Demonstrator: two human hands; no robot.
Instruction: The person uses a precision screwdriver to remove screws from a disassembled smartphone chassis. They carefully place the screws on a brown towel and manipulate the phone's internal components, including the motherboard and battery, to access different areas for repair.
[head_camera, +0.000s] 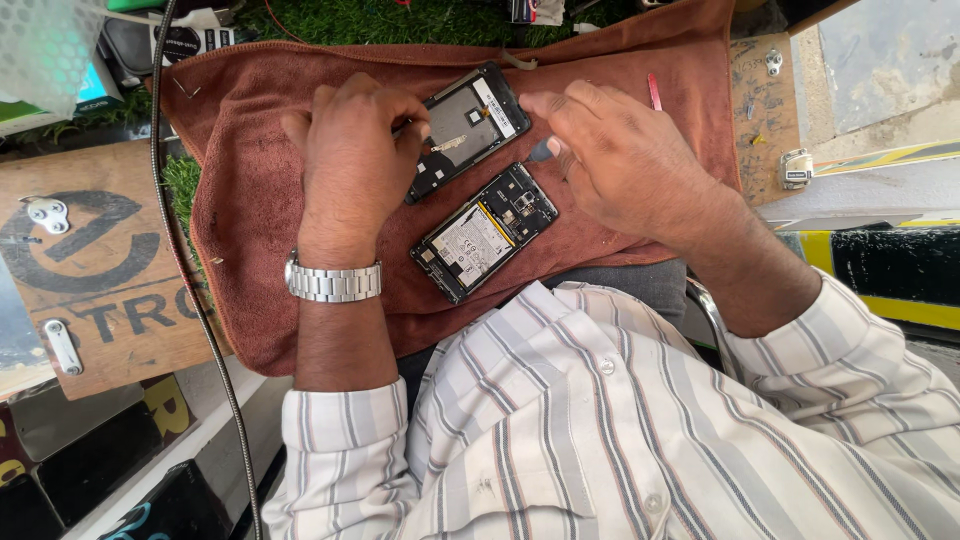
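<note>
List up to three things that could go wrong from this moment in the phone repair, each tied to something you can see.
1. The right hand works a thin tool at the phone frame; a slip could scratch parts inside.
2. The opened phone body lies with its battery and circuit board exposed just below the hands; a dropped tool could hit it.
3. The left hand steadies the frame on a soft brown towel; small loosened parts may vanish into its pile.

Bare brown towel (250, 210) left of left hand (350, 165); opened phone (485, 233) blocks middle between wrists.
</note>
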